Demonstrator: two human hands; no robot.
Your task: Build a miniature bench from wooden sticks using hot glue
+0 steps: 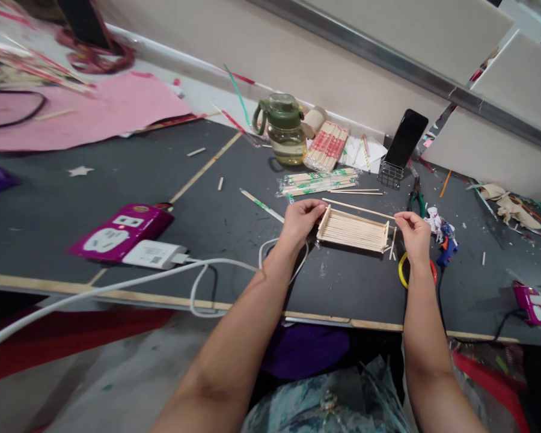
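Note:
A small tray-like frame [354, 230] built from thin wooden sticks stands on the dark table. My left hand [301, 221] is closed on the frame's left corner, thumb and fingers pinched together. Between the thumb and fingers of my right hand [415, 233] is the right end of a long thin wooden stick [359, 208]. This stick stretches along the frame's far side, its left end close to my left fingertips; whether they touch it I cannot tell. Short loose sticks [393, 243] lie at the frame's right end.
Behind the frame are packaged chopsticks [318, 182], a green-lidded jug [286, 129] and a propped phone [406, 138]. Pliers [416, 201] and a blue glue gun [448, 243] lie to the right. A purple power strip [121, 231] with a white cable [139, 278] is at left.

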